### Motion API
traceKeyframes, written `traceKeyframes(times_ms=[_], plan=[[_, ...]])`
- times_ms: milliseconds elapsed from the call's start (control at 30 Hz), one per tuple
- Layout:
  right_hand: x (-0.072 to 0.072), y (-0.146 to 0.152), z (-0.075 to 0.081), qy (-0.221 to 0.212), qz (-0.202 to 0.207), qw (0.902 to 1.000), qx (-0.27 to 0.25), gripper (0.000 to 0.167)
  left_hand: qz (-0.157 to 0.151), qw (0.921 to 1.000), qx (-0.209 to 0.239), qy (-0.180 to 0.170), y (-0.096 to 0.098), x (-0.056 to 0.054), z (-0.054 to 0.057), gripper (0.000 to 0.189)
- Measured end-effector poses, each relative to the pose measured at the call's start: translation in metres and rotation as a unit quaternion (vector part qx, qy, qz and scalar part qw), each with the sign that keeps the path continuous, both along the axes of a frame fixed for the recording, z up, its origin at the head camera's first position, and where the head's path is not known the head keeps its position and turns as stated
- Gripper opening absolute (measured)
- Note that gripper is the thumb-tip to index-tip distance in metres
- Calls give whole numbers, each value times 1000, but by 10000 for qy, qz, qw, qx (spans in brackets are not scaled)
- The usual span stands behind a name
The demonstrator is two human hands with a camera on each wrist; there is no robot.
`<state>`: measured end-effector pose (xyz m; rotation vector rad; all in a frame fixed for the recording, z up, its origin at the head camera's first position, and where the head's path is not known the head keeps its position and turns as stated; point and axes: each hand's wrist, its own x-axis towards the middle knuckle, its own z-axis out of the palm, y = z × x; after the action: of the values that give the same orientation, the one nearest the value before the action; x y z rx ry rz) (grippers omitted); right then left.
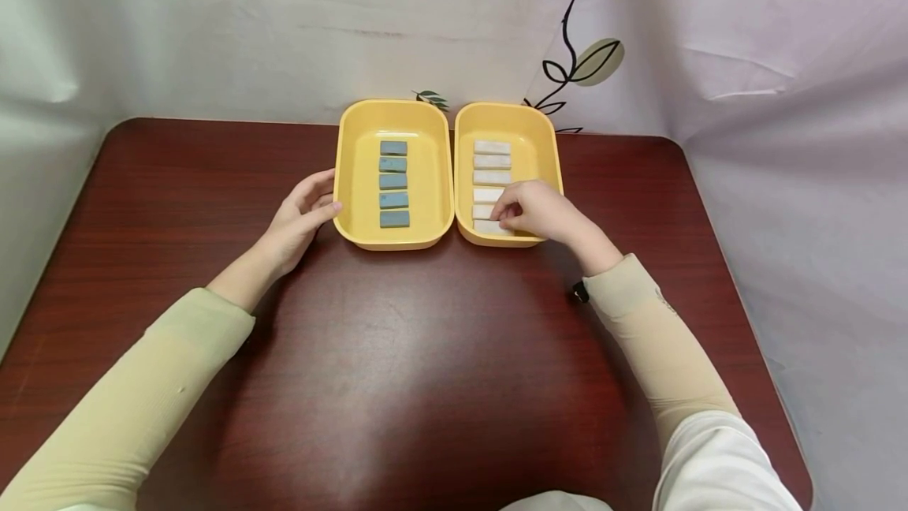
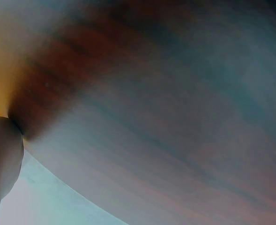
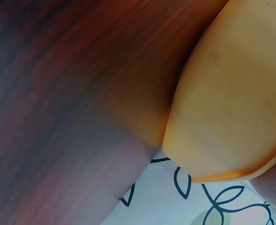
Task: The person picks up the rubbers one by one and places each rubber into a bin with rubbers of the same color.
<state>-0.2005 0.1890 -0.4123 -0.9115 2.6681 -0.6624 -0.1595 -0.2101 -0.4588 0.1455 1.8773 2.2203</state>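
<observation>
Two yellow trays stand side by side at the back of the table. In the left tray (image 1: 430,203) lies a column of several blue-grey blocks (image 1: 393,181). Several white blocks (image 1: 492,177) form a similar column in the right tray (image 1: 546,148). My right hand (image 1: 535,207) reaches over the right tray's near corner, thumb and fingertips pinching at a white block at the near end; its fingers partly cover the nearest blocks. Against the left tray's outer left side rests my left hand (image 1: 298,219), fingers relaxed and thumb tip at the rim.
The dark red wooden table (image 1: 426,353) has rounded back corners. A pale curtain (image 1: 284,46) with a leaf print hangs right behind the trays and along both sides. A small black object (image 1: 580,291) shows by the right sleeve cuff.
</observation>
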Motion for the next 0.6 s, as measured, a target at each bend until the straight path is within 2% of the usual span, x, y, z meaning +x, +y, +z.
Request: traceKeyframes(times_ms=[233,600], plan=[[0,0,-2,29,65,10000,-43,12,-1,10000,-23,-16,0,0,0,53],[2,-1,1,-96,-90,9999,55,11,-5,10000,-83,-4,0,0,0,55]])
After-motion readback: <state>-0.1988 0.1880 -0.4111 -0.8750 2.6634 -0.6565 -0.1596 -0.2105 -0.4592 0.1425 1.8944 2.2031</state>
